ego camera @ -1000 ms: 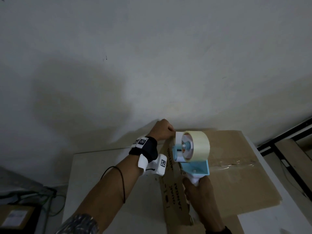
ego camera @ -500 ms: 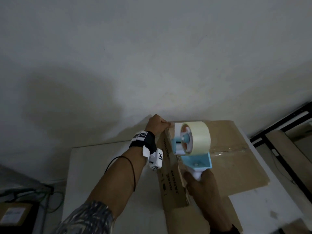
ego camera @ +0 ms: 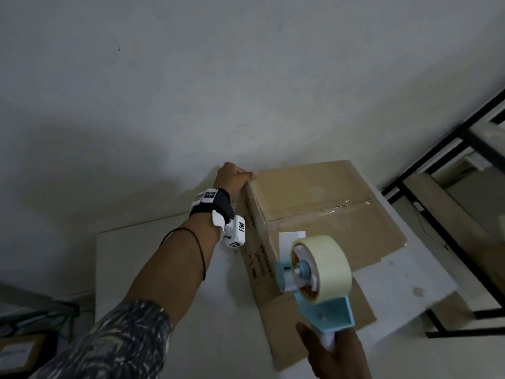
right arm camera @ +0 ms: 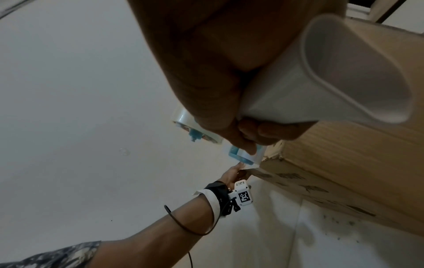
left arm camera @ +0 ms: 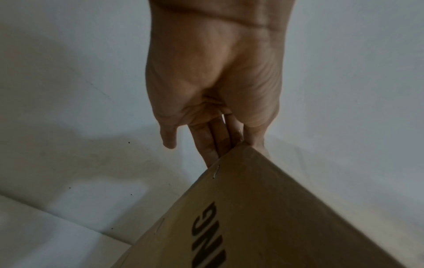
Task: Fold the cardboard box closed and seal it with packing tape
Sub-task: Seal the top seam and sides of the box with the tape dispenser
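Note:
A brown cardboard box point(ego camera: 314, 192) stands on a white table, its top flaps folded shut, with clear tape point(ego camera: 341, 207) along the top seam. My left hand point(ego camera: 235, 176) grips the box's far left corner point(left arm camera: 247, 163), fingers down the far side and thumb over the top edge. My right hand point(ego camera: 333, 351) holds the white handle point(right arm camera: 332, 81) of a blue tape dispenser point(ego camera: 325, 313). Its cream tape roll point(ego camera: 322, 269) hovers over the box's near left part. Black print runs down the box's left face point(ego camera: 257, 255).
The white table point(ego camera: 164, 269) stands against a plain wall. A black metal frame point(ego camera: 437, 149) with shelves is at the right. On the floor at lower left lie cables point(ego camera: 41, 315) and another carton point(ego camera: 19, 354).
The dispenser has drawn back from the far left corner toward me, along the box's left edge. My left hand has kept its hold on the corner.

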